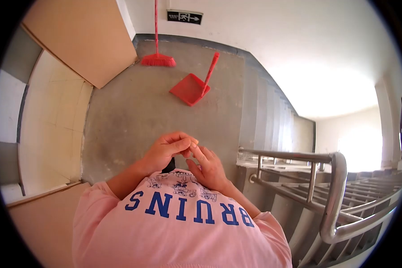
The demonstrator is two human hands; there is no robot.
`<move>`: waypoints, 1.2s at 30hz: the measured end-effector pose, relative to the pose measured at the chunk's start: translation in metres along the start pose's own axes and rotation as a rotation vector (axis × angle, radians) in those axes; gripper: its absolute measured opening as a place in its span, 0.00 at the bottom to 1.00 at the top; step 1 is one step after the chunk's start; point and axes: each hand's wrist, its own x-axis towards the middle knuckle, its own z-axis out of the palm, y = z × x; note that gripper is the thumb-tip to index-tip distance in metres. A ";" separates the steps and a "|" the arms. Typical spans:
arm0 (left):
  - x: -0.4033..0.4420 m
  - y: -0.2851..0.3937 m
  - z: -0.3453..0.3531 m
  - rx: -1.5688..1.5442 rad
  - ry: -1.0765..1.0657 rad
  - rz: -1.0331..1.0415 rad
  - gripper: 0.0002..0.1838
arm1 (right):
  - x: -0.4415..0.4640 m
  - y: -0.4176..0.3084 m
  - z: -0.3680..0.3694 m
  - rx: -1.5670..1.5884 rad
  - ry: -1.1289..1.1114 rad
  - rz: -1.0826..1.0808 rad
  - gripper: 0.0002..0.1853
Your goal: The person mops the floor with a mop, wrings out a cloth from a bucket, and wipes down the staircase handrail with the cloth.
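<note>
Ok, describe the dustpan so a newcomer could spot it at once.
Find the grey floor left of the stairs. On it, between the stairs and the red broom, sits the red dustpan. Unlike the bristled broom, it is a broad, shallow pan.

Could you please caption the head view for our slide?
Left hand meets right hand, with red broom and dustpan ahead.
</note>
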 end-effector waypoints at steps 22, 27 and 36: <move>0.025 -0.048 -0.252 0.760 0.369 -0.122 0.13 | 0.026 0.152 0.083 -0.176 -0.745 0.930 0.25; -0.046 -0.160 -0.359 1.175 0.330 -0.470 0.12 | -0.011 0.179 0.093 0.304 -0.466 1.192 0.29; -0.138 -0.169 -0.336 0.552 1.194 -0.372 0.16 | 0.105 0.193 0.118 0.196 -0.617 1.175 0.23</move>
